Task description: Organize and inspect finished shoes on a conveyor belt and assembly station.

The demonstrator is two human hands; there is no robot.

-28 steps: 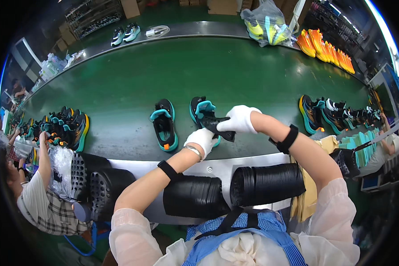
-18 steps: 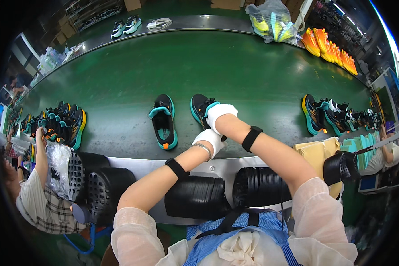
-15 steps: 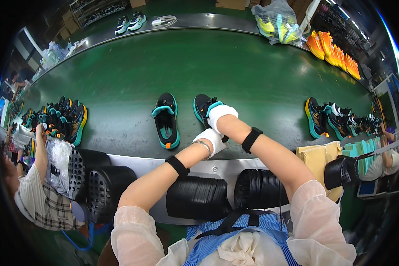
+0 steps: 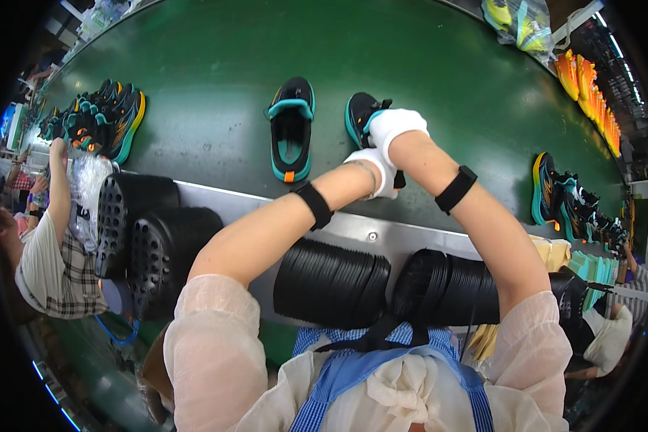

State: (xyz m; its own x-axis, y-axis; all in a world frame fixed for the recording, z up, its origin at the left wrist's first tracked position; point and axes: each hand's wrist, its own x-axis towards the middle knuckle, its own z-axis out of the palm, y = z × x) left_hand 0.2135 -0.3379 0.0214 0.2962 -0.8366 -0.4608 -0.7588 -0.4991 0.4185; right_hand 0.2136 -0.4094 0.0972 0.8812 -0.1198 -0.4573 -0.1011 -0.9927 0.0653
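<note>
A black running shoe with a teal sole (image 4: 358,115) lies on the green work surface, toe away from me. Over its tongue and opening curls my right hand (image 4: 402,127), white-gloved, its fingertips hidden. My left hand (image 4: 381,173), in a matching glove, is closed at the heel end, just below the right hand. A small dark piece shows beside the left glove; whether it is shoe or insole I cannot tell. To the left stands the other black running shoe (image 4: 291,133), untouched, with an orange heel tab and a teal inside.
Nearer me are stacks of black insoles (image 4: 331,284) and black perforated pieces (image 4: 162,252). Rows of similar shoes (image 4: 122,119) stand left and right (image 4: 547,191). Orange shoes (image 4: 587,90) line the far right edge. At left sits another person (image 4: 47,252).
The view has tilted and shifted, so the table appears higher and slanted. Both hands stay at the same shoe, with the right hand slightly more curled over its opening.
</note>
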